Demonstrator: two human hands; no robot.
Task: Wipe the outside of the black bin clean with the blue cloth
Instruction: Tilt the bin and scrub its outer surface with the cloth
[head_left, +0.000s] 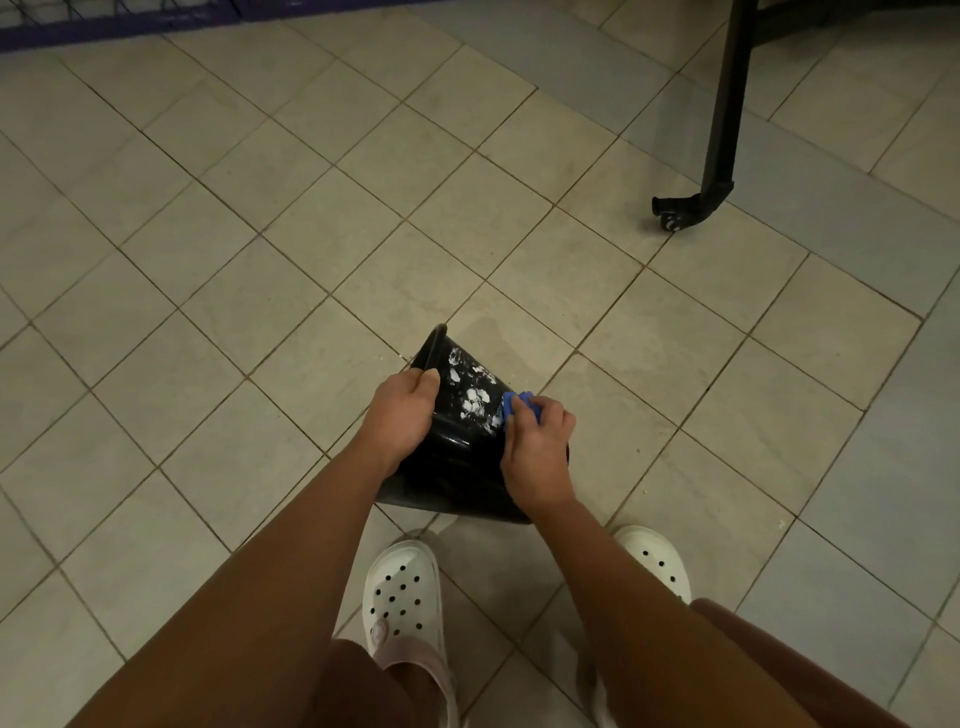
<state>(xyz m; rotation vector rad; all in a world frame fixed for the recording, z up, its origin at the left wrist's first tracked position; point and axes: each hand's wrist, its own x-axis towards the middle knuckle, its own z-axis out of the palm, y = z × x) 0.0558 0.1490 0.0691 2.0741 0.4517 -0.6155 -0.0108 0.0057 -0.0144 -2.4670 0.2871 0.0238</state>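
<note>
White clogs (402, 597) stood on tiled floor (208, 260) | black bin (452, 457) lay tipped just ahead of them, white smears (475, 397) on its side | left hand (402, 415) gripped its rim | right hand (537, 452) pinched blue cloth (514, 402) against the smeared side

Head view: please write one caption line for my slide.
The left hand holds the tilted black bin by its rim; the right hand presses the blue cloth against its white-stained side.
</note>
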